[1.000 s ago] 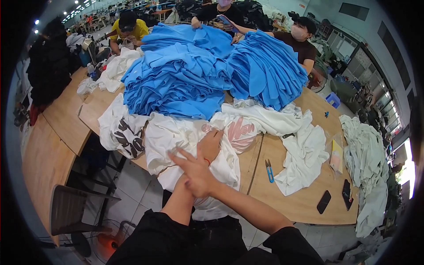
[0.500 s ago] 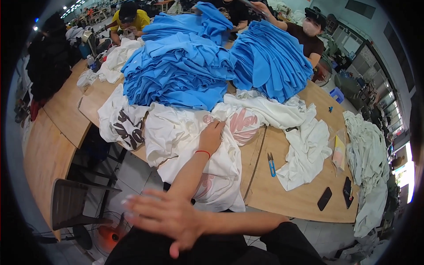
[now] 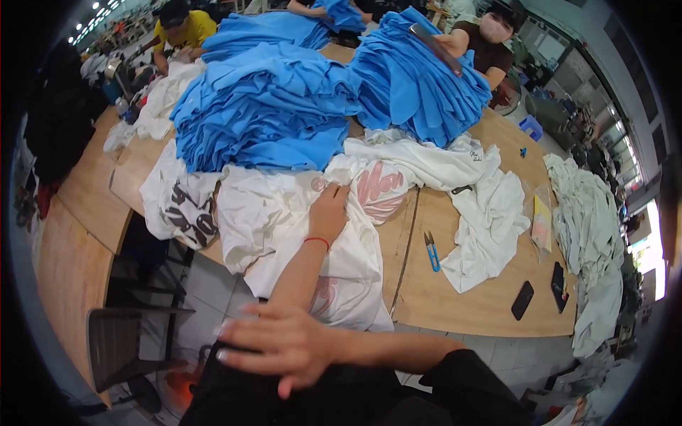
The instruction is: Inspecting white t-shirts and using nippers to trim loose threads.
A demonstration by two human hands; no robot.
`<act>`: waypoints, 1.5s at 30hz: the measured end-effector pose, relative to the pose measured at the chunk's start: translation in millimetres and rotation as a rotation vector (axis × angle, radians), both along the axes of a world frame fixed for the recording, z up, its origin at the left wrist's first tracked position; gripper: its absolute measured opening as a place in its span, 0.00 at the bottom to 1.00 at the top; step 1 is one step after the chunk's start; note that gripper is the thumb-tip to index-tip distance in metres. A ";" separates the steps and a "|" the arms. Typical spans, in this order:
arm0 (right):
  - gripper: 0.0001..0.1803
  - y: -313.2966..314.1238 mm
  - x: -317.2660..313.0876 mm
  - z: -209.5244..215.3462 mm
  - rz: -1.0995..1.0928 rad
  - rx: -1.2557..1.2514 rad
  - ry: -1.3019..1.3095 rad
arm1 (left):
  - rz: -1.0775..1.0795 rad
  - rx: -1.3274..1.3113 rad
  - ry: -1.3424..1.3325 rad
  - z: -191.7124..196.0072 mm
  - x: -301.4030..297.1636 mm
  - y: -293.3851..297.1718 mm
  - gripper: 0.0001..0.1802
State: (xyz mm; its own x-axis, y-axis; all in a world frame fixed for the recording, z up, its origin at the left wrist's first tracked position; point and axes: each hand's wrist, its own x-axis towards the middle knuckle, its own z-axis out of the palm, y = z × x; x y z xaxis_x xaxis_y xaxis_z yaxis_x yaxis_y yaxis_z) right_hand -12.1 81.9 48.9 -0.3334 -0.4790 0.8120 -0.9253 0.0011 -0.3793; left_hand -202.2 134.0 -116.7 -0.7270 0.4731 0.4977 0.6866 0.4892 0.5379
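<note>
My left hand [image 3: 329,214], a red band at its wrist, lies on a white T-shirt [image 3: 359,266] with pink printing, its fingers stretched over the cloth beside a small pink print. The shirt's lower part hangs over the table's near edge. My right forearm crosses in front of the left one. My right hand [image 3: 280,344] is open with fingers spread, close to my left forearm and above my lap, holding nothing. Left of my left hand lie more white cloth and a white garment with dark printing [image 3: 188,213].
Tall piles of blue fabric [image 3: 263,106] stand behind the white shirts on the wooden table [image 3: 455,316]. Blue thread snips [image 3: 432,252], a crumpled white garment [image 3: 490,245] and a black phone [image 3: 522,300] lie at right. A co-worker's hand [image 3: 455,42] holds a dark flat object over the right pile.
My view has shifted, so the table sits slightly lower left. My right hand stays spread near my left forearm. At far right, a co-worker's hand with the flat object has come down over the blue pile.
</note>
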 end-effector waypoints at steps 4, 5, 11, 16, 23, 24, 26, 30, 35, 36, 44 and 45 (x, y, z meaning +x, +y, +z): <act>0.30 105.2 -97.1 -120.5 -0.962 0.632 -0.234 | -0.014 0.106 -0.007 -2.0 11.5 2.1 0.25; 0.33 131.3 -127.9 -118.3 -1.096 0.467 -0.107 | 0.018 0.382 -0.052 -28.6 -2.0 -12.9 0.24; 0.68 340.7 -193.8 8.5 -1.632 -0.033 -0.004 | 0.044 0.064 -0.057 -9.4 -1.8 -6.1 0.21; 0.65 399.3 -234.2 77.4 -1.453 0.332 -0.163 | 0.037 0.085 -0.059 -6.1 -4.1 1.9 0.20; 0.37 373.7 -266.1 99.2 -1.505 0.383 -0.297 | 0.044 0.103 -0.073 -6.8 -5.4 -1.4 0.21; 0.37 367.6 -266.7 99.8 -1.499 0.387 -0.304 | 0.045 0.123 -0.051 -7.2 -6.5 -1.0 0.22; 0.33 352.8 -266.4 93.8 -1.639 0.461 -0.354 | 0.052 0.122 -0.057 -6.3 -6.8 -2.9 0.22; 0.34 323.0 -247.2 60.4 -1.536 0.259 -0.615 | 0.056 0.086 -0.060 -12.7 -9.2 -6.9 0.22; 0.38 306.3 -242.2 -29.8 -1.475 0.480 -0.988 | 0.035 0.112 -0.085 -7.9 -5.4 -2.0 0.23; 0.38 299.2 -247.1 -41.8 -1.468 0.477 -0.995 | 0.032 0.112 -0.086 -7.1 -4.7 -3.9 0.23; 0.36 280.6 -283.1 -88.2 -1.777 0.484 -0.932 | 0.030 0.135 -0.074 -6.3 -5.9 5.3 0.22; 0.33 277.9 -275.3 -89.4 -1.742 0.516 -0.759 | 0.028 0.140 -0.076 -7.0 -6.3 5.8 0.22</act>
